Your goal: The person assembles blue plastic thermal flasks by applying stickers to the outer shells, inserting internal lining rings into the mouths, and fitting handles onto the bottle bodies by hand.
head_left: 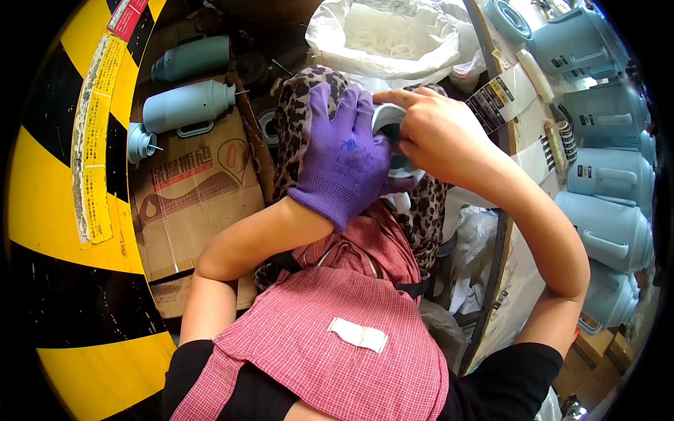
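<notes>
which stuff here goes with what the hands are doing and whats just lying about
In the job:
- pale blue jug, gripped by the gloved left hand, bare right hand at its mouth
- probably the similar jugs on the right
- possibly the translucent rings in the white sack

Apparently just lying about:
- printed cardboard box
- clear plastic bag

Workshop: lined-up blue jugs (618, 219), open sack (351, 62), hazard-striped panel (42, 203).

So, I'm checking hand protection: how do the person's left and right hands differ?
The left hand wears a purple glove; the right hand is bare. The left hand's fingers point forward, while the right hand's index finger points leftward. Both hands are at the light blue vessel.
</notes>
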{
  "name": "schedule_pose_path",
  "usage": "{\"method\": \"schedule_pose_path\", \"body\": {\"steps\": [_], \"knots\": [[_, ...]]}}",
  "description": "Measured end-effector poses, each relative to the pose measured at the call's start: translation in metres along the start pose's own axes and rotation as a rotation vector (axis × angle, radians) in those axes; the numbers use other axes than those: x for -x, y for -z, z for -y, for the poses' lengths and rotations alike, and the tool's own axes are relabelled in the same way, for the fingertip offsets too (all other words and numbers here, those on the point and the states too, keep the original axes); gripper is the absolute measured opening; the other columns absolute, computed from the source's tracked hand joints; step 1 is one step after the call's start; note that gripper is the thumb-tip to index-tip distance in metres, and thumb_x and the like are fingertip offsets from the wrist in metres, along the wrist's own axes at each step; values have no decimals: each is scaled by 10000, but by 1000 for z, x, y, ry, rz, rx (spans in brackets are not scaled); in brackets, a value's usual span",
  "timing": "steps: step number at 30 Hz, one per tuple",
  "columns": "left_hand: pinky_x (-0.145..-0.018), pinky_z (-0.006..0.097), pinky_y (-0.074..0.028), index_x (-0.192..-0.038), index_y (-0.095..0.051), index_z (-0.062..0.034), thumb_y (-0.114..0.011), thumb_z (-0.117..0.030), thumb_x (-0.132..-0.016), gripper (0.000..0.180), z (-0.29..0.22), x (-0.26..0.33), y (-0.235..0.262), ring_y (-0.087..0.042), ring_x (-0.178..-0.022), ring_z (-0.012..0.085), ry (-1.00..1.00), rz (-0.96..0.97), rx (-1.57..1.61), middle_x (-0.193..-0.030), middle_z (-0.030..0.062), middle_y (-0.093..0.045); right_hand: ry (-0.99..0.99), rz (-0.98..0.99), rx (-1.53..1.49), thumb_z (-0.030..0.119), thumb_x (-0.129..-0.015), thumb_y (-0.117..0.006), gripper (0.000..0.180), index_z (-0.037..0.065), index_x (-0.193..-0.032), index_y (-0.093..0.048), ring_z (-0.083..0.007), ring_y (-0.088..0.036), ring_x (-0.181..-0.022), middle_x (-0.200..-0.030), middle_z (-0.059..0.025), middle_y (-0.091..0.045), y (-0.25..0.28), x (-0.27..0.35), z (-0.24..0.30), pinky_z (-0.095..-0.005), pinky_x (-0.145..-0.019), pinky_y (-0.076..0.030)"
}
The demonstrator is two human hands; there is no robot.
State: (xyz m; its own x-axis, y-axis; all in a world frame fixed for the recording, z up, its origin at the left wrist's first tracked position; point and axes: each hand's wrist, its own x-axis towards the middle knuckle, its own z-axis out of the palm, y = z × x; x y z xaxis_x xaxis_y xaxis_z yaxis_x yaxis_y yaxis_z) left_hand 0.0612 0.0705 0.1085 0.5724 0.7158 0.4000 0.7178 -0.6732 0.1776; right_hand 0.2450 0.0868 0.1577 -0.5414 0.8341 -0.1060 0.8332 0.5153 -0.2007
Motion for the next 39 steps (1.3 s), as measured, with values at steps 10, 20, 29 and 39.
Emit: {"method": "schedule_pose_path", "body": {"steps": [10,20,29,39], "knots": [[-1059,505,-484,-882,-757,-31,-907,-431,-672,476,17,5,-11,-593,-1271,463,-47,-87,483,-1356,295,-609,-62,-27,-161,187,-817,-728,151,58,-792,-803,-369,-571,-1206,-1481,-95,-588,-3,8,4,-450,-1008,-534],[-1047,418,-494,-798,-646,-9,-974,-178,-621,409,32,0,15,-596,-1286,446,-57,-93,850,-1457,309,-540,246,-147,-521,333,-976,-699,284,66,-993,-796,-472,-475,-1374,-1519,-303,-491,11,26,-19,-544,-1189,-312],[-1116,474,-455,-829,-621,-49,-969,-150,-637,410,29,-7,41,-549,-1334,485,-185,-5,832,-1444,310,-540,297,-124,-358,193,-610,-923,363,128,-913,-736,-412,-468,-1431,-1546,-179,-511,34,37,-6,-528,-1107,-468],[-1039,415,-531,-1110,-683,-59,-737,-221,-916,259,91,-27,108,-647,-1213,355,211,-80,1269,-1354,272,-613,-180,-919,-225,166,-898,-792,333,132,-1226,-748,-295,-604,-1237,-1310,-103,-686,-6,77,-118,-393,-1027,-466]]}}
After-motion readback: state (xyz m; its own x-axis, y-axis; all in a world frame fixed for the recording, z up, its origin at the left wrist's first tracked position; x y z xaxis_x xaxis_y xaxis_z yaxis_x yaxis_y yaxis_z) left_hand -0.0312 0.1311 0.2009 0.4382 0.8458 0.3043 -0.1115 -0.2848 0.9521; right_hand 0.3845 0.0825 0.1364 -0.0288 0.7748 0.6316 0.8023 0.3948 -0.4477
